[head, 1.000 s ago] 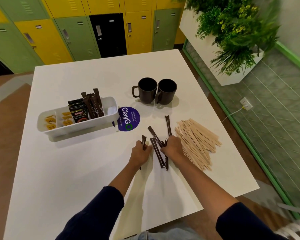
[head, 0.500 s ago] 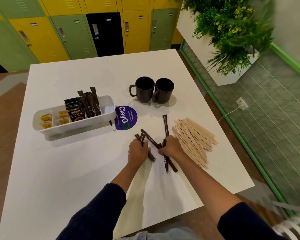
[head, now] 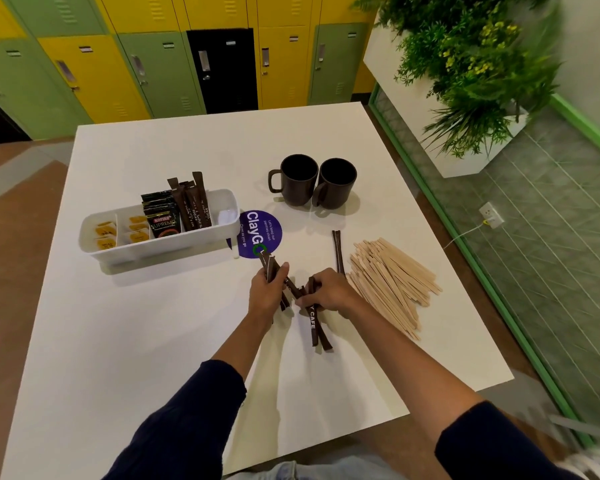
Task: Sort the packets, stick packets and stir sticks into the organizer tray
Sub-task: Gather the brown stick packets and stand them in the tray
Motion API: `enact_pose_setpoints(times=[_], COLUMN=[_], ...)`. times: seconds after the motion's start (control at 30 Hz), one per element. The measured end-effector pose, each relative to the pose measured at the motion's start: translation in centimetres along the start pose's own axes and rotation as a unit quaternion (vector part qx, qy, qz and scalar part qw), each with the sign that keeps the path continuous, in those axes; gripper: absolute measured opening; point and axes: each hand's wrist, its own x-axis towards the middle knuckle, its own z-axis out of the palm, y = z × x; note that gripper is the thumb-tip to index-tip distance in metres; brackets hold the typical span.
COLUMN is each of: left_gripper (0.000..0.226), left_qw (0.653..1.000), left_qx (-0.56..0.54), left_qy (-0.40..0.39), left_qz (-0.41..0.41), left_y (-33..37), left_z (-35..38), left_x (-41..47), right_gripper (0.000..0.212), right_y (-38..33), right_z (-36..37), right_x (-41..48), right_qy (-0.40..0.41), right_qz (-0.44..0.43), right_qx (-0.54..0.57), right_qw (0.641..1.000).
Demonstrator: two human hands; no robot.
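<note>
My left hand (head: 265, 296) grips a small bundle of brown stick packets (head: 270, 266), their tops poking up past my fingers. My right hand (head: 328, 294) is closed on other brown stick packets (head: 314, 327) that trail toward me on the table. One loose stick packet (head: 338, 251) lies just beyond my right hand. A heap of wooden stir sticks (head: 392, 282) lies to the right. The white organizer tray (head: 153, 249) at the left holds yellow packets, black coffee packets and upright brown stick packets; its right compartment looks almost empty.
Two dark mugs (head: 314, 181) stand behind the work area. A round purple sticker (head: 258, 233) is on the white table (head: 136, 341) beside the tray. Lockers line the back; a planter and a green-framed glass wall are to the right.
My left hand has lifted its stick packets off the table and tilted them upright. My right hand has gathered the scattered packets closer together. The camera moved slightly.
</note>
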Motion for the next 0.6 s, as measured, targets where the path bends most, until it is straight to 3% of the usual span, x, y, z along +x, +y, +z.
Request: enact_pose_setpoints(times=[0.23, 0.4, 0.6], left_gripper=[0.019, 0.037, 0.047], left_qw=[0.999, 0.99, 0.965], left_qx=[0.005, 0.02, -0.055], left_qy=[0.007, -0.116, -0.243], left_qz=[-0.033, -0.074, -0.084], left_y=[0.1, 0.4, 1.1], left_z=[-1.0, -1.4, -1.6], left_x=[0.1, 0.4, -0.4], right_gripper=[0.03, 0.035, 0.014], right_y=[-0.6, -2.1, -2.8], right_z=[-2.2, -3.2, -2.7], right_x=[0.9, 1.6, 2.5], right_qy=[0.022, 0.031, -0.015], right_qz=[0.003, -0.021, -0.028], right_qx=[0.023, 0.121, 0.182], right_qw=[0.999, 0.992, 0.983])
